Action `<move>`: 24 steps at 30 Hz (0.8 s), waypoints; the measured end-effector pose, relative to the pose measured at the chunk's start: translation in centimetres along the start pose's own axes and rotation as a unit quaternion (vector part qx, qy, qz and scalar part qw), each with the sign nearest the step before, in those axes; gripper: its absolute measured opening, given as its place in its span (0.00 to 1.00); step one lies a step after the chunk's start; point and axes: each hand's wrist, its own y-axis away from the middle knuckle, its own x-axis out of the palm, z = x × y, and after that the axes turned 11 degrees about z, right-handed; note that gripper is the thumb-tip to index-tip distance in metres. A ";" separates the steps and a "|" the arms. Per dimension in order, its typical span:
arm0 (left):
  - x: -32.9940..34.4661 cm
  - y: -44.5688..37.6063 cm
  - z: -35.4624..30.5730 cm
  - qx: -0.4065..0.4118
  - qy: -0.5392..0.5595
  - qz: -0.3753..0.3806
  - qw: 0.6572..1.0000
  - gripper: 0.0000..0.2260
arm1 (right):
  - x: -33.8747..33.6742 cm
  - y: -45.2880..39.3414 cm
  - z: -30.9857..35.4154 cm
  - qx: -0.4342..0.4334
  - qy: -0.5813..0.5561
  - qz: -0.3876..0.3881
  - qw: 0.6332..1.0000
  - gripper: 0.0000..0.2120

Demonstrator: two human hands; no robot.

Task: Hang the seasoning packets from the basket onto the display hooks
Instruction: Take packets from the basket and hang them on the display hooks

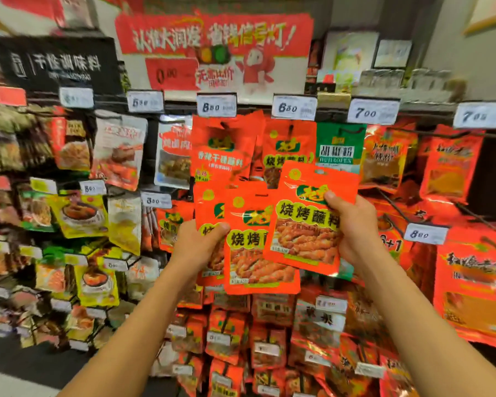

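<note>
Two hands hold red packets up before the hooks: the left hand [196, 247] pinches a small fanned stack [252, 253] by its side edge, and the right hand [352, 224] grips one packet [307, 224] by its right edge. They look light, floppy and slick, so a hold near the top hang-hole would likely steady them onto a hook [291, 128].

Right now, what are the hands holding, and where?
Left hand grips stacked orange packets at their left edge; right hand pinches front packet at its right edge.
</note>
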 end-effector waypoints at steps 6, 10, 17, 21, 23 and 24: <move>-2.0 -1.8 -0.9 0.009 -0.014 -0.018 1.000 0.13 | 0.6 -5.2 3.6 -0.012 -0.007 -0.046 0.999 0.07; -2.8 -3.2 -2.0 0.026 -0.016 -0.012 0.999 0.10 | 1.2 -7.7 5.3 -0.041 0.043 -0.056 0.997 0.06; -3.5 -4.8 -2.6 0.042 -0.031 -0.013 0.999 0.11 | 3.3 -9.4 4.7 -0.022 0.123 -0.009 0.992 0.08; -3.8 -5.4 -2.1 0.053 -0.034 -0.014 0.998 0.08 | 4.5 -10.3 4.6 -0.009 0.132 -0.013 0.991 0.09; -4.2 -5.6 -2.0 0.053 -0.039 -0.014 0.998 0.08 | 4.8 -10.7 4.5 0.001 0.131 -0.021 0.991 0.10; -4.4 -5.7 -2.0 0.054 -0.042 -0.015 0.998 0.09 | 4.9 -10.9 4.5 0.004 0.131 -0.030 0.991 0.12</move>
